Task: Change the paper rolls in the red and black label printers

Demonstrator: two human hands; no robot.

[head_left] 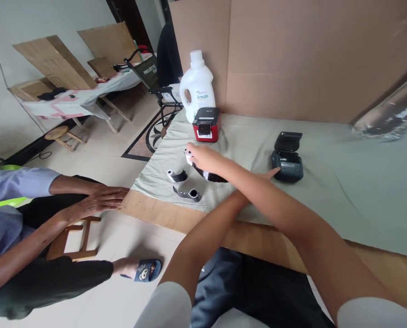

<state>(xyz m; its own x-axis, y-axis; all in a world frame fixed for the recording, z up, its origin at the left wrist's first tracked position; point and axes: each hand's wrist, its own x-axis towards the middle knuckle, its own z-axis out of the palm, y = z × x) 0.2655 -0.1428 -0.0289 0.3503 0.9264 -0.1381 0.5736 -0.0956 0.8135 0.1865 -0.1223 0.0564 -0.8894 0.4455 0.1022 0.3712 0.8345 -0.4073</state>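
Note:
My arms cross over the cloth-covered table. My right hand [203, 157] reaches to the left and pinches a small white-and-black label roll [188, 157]. Below that hand lies a dark strip with white patches [210, 176], partly hidden by my forearm; whether it joins the held roll I cannot tell. My left hand [270, 174] reaches right, an extended finger touching the side of a dark portable label printer [288, 167] with its lid raised. The rest of that hand is behind my right arm. Two more rolls, one white-ended [176, 176] and one black [188, 194], lie partly unwound.
A red-and-black printer [207, 125] stands before a white jug [198, 86]. Cardboard [292, 59] backs the table, and a plastic-wrapped bundle [391, 107] lies at right. At left, a seated person's hands [102, 200] are by the table corner.

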